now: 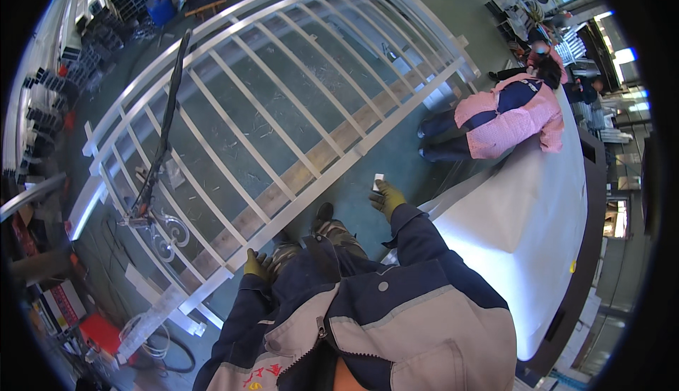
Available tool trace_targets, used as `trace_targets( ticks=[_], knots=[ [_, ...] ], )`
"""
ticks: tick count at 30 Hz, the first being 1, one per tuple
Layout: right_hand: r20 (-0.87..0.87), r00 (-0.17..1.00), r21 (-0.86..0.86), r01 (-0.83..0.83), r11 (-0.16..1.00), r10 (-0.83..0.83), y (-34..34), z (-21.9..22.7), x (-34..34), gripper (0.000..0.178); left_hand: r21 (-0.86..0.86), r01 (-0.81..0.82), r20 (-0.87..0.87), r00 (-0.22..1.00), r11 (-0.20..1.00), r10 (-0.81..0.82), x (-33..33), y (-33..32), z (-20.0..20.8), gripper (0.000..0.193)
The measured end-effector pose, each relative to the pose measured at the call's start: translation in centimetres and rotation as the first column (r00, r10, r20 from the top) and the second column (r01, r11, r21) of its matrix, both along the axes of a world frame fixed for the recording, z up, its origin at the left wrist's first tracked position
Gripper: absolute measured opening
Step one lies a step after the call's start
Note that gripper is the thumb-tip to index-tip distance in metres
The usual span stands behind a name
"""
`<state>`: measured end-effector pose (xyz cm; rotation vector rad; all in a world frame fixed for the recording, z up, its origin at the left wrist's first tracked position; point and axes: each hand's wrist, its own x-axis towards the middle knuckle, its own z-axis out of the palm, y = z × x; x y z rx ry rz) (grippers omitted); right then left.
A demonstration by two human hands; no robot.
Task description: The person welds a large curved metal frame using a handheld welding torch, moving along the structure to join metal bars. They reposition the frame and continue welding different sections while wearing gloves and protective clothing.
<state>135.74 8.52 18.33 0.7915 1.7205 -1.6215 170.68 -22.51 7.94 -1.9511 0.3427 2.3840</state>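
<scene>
A large white metal gate frame with many parallel bars lies flat in front of me. My left hand, in a yellow-green glove, rests by my knee close to the gate's near rail, fingers curled with nothing seen in them. My right hand, also gloved, is raised out to the right and pinches a small white rectangular piece at its fingertips. My dark blue and grey jacket fills the lower middle of the view.
Another person in a pink and navy jacket bends over beyond the gate's right end. A big white panel lies to my right. A black cable runs across the gate to a tool. Metal profiles are stacked at left.
</scene>
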Motion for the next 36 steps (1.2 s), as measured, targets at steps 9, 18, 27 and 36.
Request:
trace_targets(
  ticks=[9, 18, 27, 36],
  knots=[
    [0.08, 0.951, 0.047, 0.295, 0.954, -0.298, 4.5, -9.0, -9.7, 0.048, 0.109, -0.145, 0.21, 0.97, 0.983, 0.12, 0.5, 0.3, -3.2, 0.077],
    [0.044, 0.9, 0.006, 0.434, 0.901, -0.434, 2.1, -19.5, -19.8, 0.054, 0.078, -0.478, 0.388, 0.823, 0.875, 0.415, 0.7, 1.8, -10.0, 0.093],
    [0.043, 0.858, -0.193, 0.51, 0.839, -0.512, 0.6, -19.0, -21.7, 0.05, -0.065, -0.615, 0.41, 0.701, 0.785, 0.583, -2.2, 1.9, -11.7, 0.087],
    [0.01, 0.799, -0.111, 0.598, 0.794, -0.601, -0.5, -20.3, -21.6, 0.045, -0.074, -0.596, 0.433, 0.703, 0.799, 0.565, -1.5, 1.8, -12.9, 0.087]
  ],
)
